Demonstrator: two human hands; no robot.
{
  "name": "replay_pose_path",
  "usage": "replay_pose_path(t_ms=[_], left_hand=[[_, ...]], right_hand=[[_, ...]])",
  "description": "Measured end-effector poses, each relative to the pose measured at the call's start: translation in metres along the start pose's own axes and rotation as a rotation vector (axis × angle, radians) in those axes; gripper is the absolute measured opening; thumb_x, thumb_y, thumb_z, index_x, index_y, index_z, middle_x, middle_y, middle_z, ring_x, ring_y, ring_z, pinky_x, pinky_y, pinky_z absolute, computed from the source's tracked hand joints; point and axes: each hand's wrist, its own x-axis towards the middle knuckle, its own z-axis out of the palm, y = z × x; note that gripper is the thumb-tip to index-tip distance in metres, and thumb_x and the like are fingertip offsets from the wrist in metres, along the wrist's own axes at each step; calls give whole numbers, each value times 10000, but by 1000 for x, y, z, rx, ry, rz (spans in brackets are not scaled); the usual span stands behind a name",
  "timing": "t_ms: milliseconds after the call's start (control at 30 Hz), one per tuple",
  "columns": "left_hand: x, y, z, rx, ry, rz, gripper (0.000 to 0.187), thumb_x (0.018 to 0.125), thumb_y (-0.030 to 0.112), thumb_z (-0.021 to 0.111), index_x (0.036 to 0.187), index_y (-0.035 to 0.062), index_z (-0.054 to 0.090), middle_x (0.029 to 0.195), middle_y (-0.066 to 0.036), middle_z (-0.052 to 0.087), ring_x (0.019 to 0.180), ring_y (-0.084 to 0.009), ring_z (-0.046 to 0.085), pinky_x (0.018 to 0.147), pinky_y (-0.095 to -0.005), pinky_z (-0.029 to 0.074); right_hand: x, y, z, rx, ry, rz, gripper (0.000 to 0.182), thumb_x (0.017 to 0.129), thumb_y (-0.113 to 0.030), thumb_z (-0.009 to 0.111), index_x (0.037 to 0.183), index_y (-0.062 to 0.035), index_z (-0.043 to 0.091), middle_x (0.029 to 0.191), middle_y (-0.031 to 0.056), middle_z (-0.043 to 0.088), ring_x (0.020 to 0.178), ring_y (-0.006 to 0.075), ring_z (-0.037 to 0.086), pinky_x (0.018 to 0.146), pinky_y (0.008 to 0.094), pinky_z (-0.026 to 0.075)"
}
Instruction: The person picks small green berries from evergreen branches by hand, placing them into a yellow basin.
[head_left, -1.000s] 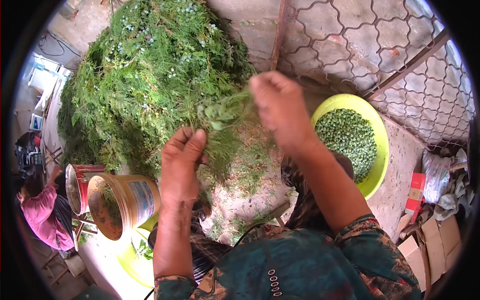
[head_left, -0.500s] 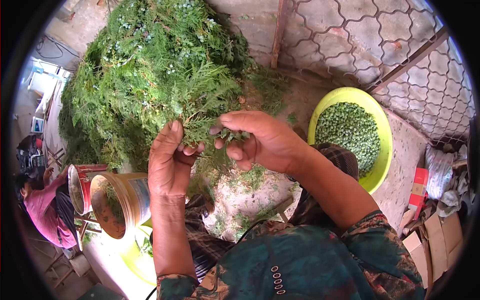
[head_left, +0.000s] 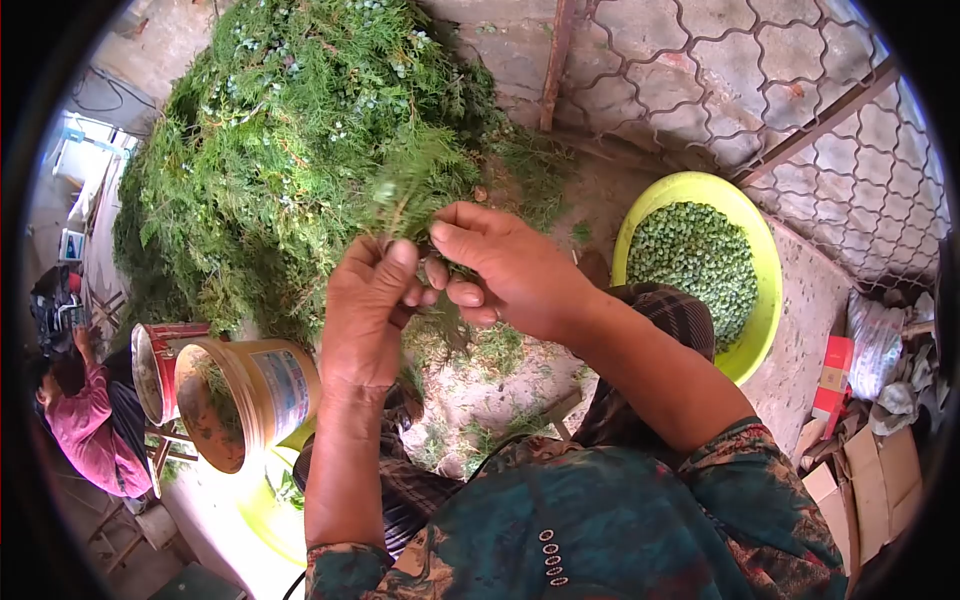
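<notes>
My left hand (head_left: 362,315) pinches a feathery evergreen sprig (head_left: 402,200), whose upper part is smeared by motion. Close beside it, my right hand (head_left: 520,280) is curled, its thumb and fingers almost touching the left fingertips. A little dark green shows under the right fingers; it looks like small berries, mostly hidden by the hand. Beyond both hands rises a large pile of evergreen branches (head_left: 290,150) dotted with pale bluish berries. To the right stands a yellow-green basin (head_left: 771,290) holding many small green berries (head_left: 695,265).
Two buckets, one red (head_left: 150,372) and one tan (head_left: 252,385), lie tilted at left above another yellow-green basin (head_left: 262,525). A person in a pink top (head_left: 98,430) sits farther left. Wire mesh (head_left: 720,90) leans at upper right; cardboard (head_left: 885,470) lies at lower right.
My left hand has shifted right and turned, its thumb now across the stem. The sprig has blurred and risen slightly. My right hand has moved slightly up and left.
</notes>
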Motion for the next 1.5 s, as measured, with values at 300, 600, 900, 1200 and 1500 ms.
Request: replay_pose_path(t_ms=[300,600,900,1200,1500], left_hand=[[-1,-12,12,82,67,188,202,772,62,685,920,45,549,818,-35,622,615,-97,559,548,-196,415],[2,-9,2,32,114,152,196,793,49,662,953,86,554,741,38,578,487,-29,418,494,-183,401],[2,-7,1,-7,50,31,176,798,61,664,916,51,534,773,-5,577,458,-31,384,459,-175,373],[3,-1,0,41,-82,12,171,829,119,641,939,66,522,803,-17,593,520,-54,435,510,-198,398],[-1,-6,2,75,54,72,123,877,188,586,790,113,543,684,51,522,530,-43,430,509,-183,400]], right_hand=[[17,30,1,-583,246,-572,212,939,-263,464,897,-56,453,587,2,417,505,52,419,371,219,313],[5,8,3,-14,23,-11,252,918,-282,508,961,-35,477,721,13,451,503,57,393,400,215,316],[5,-11,-13,164,295,-304,130,868,-162,529,941,-60,496,740,31,482,531,65,416,406,208,305],[1,-2,-2,125,145,-58,262,896,-329,530,867,-72,491,744,36,480,517,84,432,392,217,325],[4,1,-2,164,18,-59,199,882,-205,576,894,-29,486,677,1,459,497,72,414,372,213,324]])
